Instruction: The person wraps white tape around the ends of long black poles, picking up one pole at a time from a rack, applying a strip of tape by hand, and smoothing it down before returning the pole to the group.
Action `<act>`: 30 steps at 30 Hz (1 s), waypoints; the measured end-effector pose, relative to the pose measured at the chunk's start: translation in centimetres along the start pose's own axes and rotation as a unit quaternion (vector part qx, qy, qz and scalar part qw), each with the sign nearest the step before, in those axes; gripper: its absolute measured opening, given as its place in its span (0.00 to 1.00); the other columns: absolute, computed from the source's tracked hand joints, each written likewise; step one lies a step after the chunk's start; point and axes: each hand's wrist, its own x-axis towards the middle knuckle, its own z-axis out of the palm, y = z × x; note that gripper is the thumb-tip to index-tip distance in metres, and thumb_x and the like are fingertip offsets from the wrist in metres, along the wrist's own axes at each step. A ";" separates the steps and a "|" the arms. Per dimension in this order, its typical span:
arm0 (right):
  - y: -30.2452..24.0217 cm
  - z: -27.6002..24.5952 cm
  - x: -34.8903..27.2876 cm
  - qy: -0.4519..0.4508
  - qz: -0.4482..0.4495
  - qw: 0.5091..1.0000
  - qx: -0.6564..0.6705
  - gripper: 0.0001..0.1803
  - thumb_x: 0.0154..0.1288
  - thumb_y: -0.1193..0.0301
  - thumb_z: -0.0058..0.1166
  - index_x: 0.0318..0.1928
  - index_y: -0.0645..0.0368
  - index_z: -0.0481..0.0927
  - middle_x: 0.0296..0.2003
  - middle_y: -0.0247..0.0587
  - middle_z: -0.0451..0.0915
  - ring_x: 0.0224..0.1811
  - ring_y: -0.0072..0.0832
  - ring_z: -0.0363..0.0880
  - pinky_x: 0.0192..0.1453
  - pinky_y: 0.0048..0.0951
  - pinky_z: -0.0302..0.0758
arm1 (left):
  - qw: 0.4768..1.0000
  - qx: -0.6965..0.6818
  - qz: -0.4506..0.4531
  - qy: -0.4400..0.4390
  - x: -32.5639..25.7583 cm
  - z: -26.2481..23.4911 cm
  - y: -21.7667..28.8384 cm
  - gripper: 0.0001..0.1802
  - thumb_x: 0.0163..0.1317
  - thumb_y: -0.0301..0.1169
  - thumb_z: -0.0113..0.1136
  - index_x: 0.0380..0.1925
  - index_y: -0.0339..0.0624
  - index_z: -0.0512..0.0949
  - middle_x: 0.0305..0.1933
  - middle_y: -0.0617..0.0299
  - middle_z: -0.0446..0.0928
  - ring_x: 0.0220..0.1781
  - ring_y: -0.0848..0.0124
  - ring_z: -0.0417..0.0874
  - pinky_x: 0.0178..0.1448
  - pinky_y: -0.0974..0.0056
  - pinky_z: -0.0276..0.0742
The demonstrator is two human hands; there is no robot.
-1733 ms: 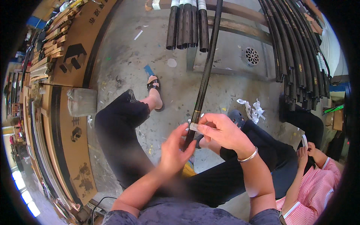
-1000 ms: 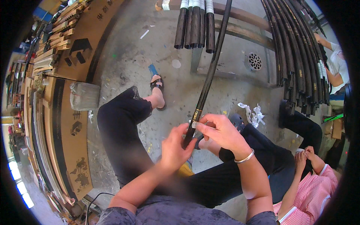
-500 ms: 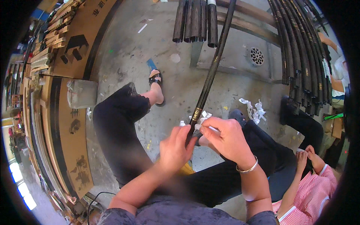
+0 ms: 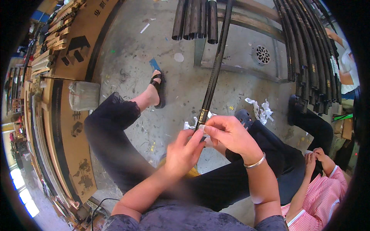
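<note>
Left hand [image 4: 183,152]: fingers closed around near end of rod [image 4: 211,81]. Right hand [image 4: 231,134]: thumb and forefinger pinched narrow on small pale strip [image 4: 202,127], against rod. Rod is between knees, above floor [image 4: 127,54]; long axis runs away from person, leaning slightly right, far end beyond upper edge. Rod looks slender, straight, black, glossy, with gold bands and marking near fingers.

Dark characters [image 4: 99,8] and symbols [image 4: 77,48] on brown cartons [image 4: 72,148], gold marks [image 4: 202,116], probably lettering, on the black rod [image 4: 215,67]
</note>
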 end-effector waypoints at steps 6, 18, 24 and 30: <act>0.1 -0.1 -0.1 -0.006 -0.013 1.000 0.010 0.12 0.70 0.66 0.54 0.36 0.63 0.80 0.17 0.29 0.71 0.20 0.15 0.68 0.24 0.22 0.64 | 1.000 -0.015 -0.015 -0.006 -0.2 0.1 0.3 0.32 0.50 0.25 0.72 0.58 0.45 0.73 0.44 0.54 0.77 0.34 0.56 0.84 0.30 0.59 0.81; 0.3 -0.5 0.0 -0.014 -0.009 1.000 0.007 0.13 0.69 0.65 0.56 0.35 0.64 0.81 0.16 0.30 0.72 0.19 0.15 0.68 0.23 0.23 0.63 | 0.999 -0.027 -0.019 -0.005 0.0 0.4 0.5 0.33 0.51 0.24 0.71 0.59 0.42 0.71 0.42 0.51 0.78 0.34 0.54 0.84 0.32 0.58 0.81; 0.6 -0.4 0.3 -0.025 -0.006 0.999 0.021 0.13 0.69 0.65 0.56 0.35 0.64 0.80 0.16 0.30 0.72 0.19 0.15 0.68 0.22 0.22 0.62 | 0.999 -0.029 -0.018 0.000 0.0 0.3 0.3 0.33 0.51 0.23 0.71 0.59 0.41 0.71 0.42 0.51 0.78 0.34 0.55 0.84 0.31 0.58 0.82; 0.3 -0.4 0.4 -0.023 -0.003 1.000 0.006 0.13 0.69 0.65 0.55 0.34 0.64 0.80 0.16 0.30 0.72 0.19 0.15 0.68 0.22 0.22 0.62 | 0.999 -0.032 -0.020 -0.004 -0.1 0.3 0.1 0.33 0.51 0.23 0.71 0.59 0.41 0.71 0.42 0.50 0.78 0.34 0.55 0.84 0.31 0.58 0.82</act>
